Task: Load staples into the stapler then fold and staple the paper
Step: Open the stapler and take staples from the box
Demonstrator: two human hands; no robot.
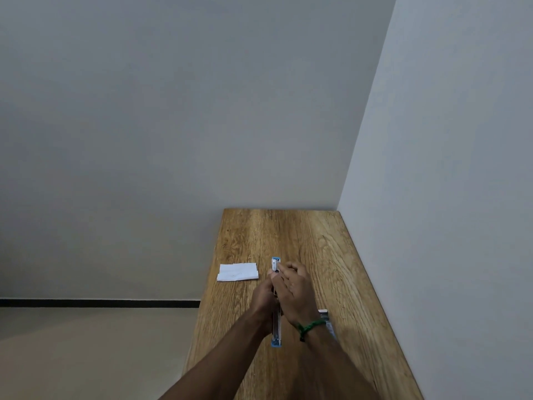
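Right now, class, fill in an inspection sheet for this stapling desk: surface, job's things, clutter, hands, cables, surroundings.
Surface: wooden table, set in a wall corner.
Job's things: blue stapler opened out flat between both hands; folded white paper lying apart at the left edge.
Clutter: small box partly hidden behind the right wrist, contents unclear.
Hands: left hand and right hand both on the stapler.
Cables: nothing seen.
Surroundings: plain walls, bare floor.
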